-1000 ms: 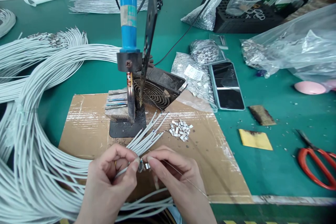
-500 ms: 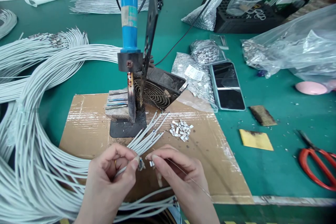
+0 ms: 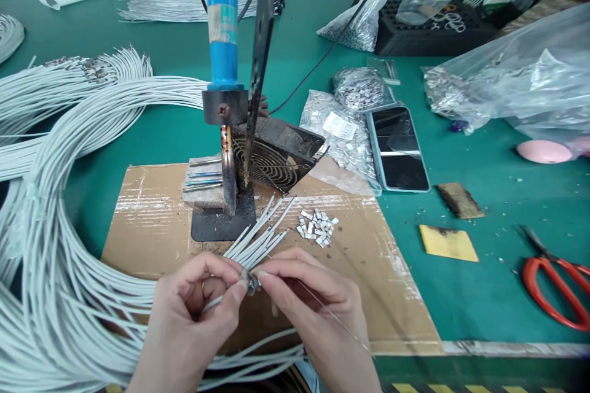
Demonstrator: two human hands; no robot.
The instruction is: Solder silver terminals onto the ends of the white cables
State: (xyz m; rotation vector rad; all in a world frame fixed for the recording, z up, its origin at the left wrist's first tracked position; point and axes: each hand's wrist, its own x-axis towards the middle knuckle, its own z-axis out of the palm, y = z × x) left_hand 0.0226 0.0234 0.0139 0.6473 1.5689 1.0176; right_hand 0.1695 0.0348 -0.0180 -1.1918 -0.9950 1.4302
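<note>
Cables (image 3: 55,258) in smooth pale curves

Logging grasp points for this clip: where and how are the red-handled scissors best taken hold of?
Likely by the red handles, with the right hand coming from above on the near side: the scissors lie flat, loops nearest the person, blades pointing away and to the left. One loop is partly out of frame. That hand holds a thin wire, so would need freeing first.
</note>
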